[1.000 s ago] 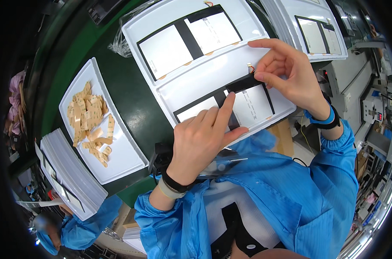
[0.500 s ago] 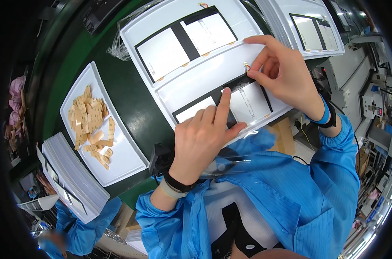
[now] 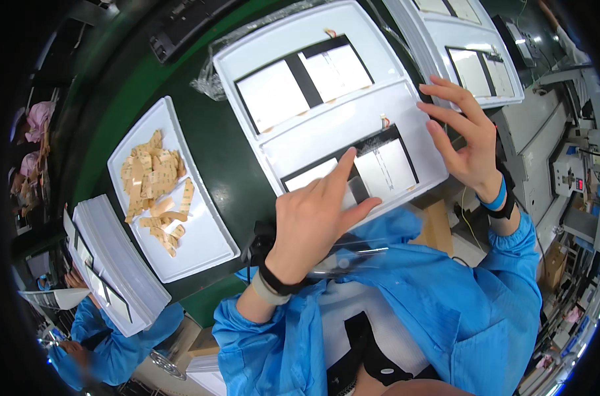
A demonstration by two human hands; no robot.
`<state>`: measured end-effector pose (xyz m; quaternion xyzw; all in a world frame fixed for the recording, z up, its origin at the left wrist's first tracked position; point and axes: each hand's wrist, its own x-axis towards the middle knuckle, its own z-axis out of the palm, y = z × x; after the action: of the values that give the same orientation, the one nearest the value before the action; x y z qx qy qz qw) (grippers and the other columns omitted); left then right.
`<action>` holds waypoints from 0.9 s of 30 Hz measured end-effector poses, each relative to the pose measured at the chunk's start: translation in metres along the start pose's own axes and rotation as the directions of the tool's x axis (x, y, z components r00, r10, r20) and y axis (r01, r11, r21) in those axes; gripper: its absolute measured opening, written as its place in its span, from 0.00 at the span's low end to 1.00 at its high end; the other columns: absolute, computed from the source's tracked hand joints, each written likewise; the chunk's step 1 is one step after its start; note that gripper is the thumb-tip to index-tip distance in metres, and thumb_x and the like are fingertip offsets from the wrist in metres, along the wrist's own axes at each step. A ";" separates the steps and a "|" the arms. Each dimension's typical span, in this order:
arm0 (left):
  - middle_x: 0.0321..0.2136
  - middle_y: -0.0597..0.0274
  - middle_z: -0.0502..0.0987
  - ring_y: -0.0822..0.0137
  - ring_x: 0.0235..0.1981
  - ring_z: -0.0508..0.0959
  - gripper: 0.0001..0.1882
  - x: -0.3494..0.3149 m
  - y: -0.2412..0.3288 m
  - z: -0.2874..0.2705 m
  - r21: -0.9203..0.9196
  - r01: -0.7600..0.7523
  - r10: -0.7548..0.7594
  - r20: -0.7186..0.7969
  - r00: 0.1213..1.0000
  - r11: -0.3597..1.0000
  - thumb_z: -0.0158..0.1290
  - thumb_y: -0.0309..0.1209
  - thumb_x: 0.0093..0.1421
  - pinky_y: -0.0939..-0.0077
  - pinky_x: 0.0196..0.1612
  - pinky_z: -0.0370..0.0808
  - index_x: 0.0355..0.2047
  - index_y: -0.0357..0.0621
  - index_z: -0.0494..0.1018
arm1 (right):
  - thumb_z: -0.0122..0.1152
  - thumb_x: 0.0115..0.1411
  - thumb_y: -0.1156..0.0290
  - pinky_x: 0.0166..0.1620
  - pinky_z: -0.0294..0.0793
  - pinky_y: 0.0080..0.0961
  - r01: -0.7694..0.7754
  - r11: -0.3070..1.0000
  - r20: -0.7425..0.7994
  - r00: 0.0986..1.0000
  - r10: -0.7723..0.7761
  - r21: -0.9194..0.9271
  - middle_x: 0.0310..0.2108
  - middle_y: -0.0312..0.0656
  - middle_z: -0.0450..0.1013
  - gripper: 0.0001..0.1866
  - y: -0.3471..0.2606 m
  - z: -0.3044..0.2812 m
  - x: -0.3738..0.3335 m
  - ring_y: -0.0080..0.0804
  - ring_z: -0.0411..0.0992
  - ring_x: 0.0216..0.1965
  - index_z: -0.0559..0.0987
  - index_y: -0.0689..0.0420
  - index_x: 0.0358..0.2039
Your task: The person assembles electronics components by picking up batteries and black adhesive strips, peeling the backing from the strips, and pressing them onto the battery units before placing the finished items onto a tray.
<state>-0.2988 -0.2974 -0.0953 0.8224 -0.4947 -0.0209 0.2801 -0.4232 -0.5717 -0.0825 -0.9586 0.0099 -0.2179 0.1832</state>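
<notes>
Head view: left hand (image 3: 313, 221) presses its extended index finger flat on the black-framed panel (image 3: 352, 175) in the white tray (image 3: 326, 125). Right hand (image 3: 468, 142), fingers spread, holds nothing, hovering just beside the panel's far corner. Tray of tan strips (image 3: 204, 231) lies left.

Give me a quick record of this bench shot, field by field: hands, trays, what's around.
left hand: index finger pressing on the near panel, fingers spread
right hand: open, at the right edge of the white tray, holding nothing visible
far panel: lies in the same tray's upper compartment
side tray: holds a pile of tan strips
tray stack: at the left, beside a co-worker's blue sleeve
</notes>
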 end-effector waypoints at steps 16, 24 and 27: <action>0.09 0.63 0.69 0.67 0.09 0.71 0.44 -0.049 -0.012 -0.010 -0.125 0.444 -0.454 -0.068 0.888 0.887 0.67 0.42 0.63 0.71 0.18 0.68 0.69 0.26 0.62 | 0.62 0.63 0.82 0.48 0.83 0.31 -0.158 0.985 -0.347 0.922 0.173 0.070 0.60 0.53 0.76 0.19 -0.035 0.000 0.027 0.44 0.83 0.42 0.80 0.67 0.55; 0.12 0.66 0.68 0.78 0.15 0.67 0.36 0.007 0.029 -0.055 -0.477 0.241 -0.309 -0.069 0.949 0.846 0.64 0.31 0.66 0.79 0.21 0.65 0.71 0.37 0.64 | 0.65 0.66 0.77 0.50 0.79 0.17 -0.074 0.620 -0.347 0.774 0.530 0.781 0.56 0.43 0.80 0.24 0.055 -0.074 0.039 0.19 0.78 0.47 0.79 0.58 0.63; 0.18 0.74 0.68 0.84 0.18 0.64 0.21 0.056 0.001 -0.056 -0.696 0.130 -0.307 -0.136 0.942 0.706 0.51 0.31 0.74 0.84 0.21 0.59 0.65 0.40 0.71 | 0.65 0.67 0.75 0.53 0.78 0.18 -0.144 0.582 -0.274 0.775 0.570 0.800 0.54 0.41 0.81 0.23 0.151 -0.117 0.011 0.20 0.77 0.49 0.79 0.57 0.63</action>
<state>-0.2540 -0.3191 -0.0344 0.7127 -0.3130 -0.1326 0.6135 -0.4538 -0.7538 -0.0337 -0.6812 0.1691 -0.4017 0.5882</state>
